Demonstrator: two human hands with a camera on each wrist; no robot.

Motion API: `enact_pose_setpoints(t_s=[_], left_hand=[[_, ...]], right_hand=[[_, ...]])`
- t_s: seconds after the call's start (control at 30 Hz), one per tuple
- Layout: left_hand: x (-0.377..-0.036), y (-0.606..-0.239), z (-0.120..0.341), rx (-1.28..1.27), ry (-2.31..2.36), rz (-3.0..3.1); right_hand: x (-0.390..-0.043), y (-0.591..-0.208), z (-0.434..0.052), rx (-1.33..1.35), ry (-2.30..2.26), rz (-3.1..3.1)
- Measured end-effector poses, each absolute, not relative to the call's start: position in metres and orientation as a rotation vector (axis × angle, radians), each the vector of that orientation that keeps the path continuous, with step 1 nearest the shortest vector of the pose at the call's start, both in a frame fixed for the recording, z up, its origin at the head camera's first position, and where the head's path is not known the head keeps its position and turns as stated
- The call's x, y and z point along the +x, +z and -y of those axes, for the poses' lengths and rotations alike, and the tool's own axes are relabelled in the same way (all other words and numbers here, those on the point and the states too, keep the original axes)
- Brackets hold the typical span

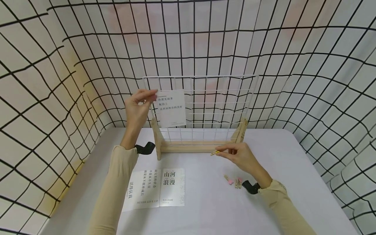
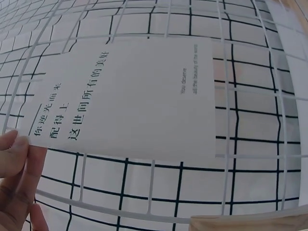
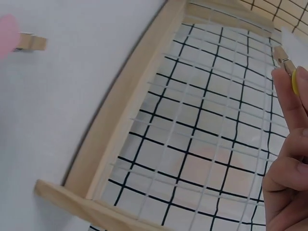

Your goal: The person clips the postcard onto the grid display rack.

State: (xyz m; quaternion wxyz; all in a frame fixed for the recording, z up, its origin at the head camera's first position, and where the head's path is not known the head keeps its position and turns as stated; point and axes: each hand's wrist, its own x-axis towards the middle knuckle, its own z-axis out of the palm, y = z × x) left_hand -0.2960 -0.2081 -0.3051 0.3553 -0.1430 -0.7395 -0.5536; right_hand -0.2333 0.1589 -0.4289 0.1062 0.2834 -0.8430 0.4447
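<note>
1. Black-lined white cloth (image 1: 215, 45) surrounds the pale table (image 1: 202, 195), where I see a white wire rack (image 1: 194, 77) on a wooden stand (image 1: 191, 149).
2. The left hand (image 1: 136, 107) pinches a printed card (image 1: 173, 116) at its upper left corner, fingertips closed on the paper, before the rack's left part. I can't tell whether the card touches the wires.
3. The right hand (image 1: 241, 156) pinches a yellow-trimmed clothespin (image 1: 214, 153) between thumb and finger, by the stand's front rail.
4. The relation I judge decisive: the card lies up and left of the right fingers, well apart, its long axis nearly upright; the clothespin's nose points left. The left hand is nearer the card's top edge.
5. My left wrist feed resolves English print near the card's bottom, unreadable from the head; the right wrist feed shows the clothespin's wooden nose projecting past the fingertips.
</note>
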Motion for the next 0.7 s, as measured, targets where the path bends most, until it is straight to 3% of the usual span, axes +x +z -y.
enact_pose_setpoints(t_s=[0.27, 0.7], left_hand=[[-0.301, -0.302, 0.201, -0.359, -1.394, 1.887], [-0.305, -0.306, 0.191, -0.291, -1.374, 1.814]], right_hand=[[-0.248, -0.402, -0.139, 0.874, 1.412, 2.467], [-0.284, -0.324, -0.108, 0.895, 1.401, 2.343]])
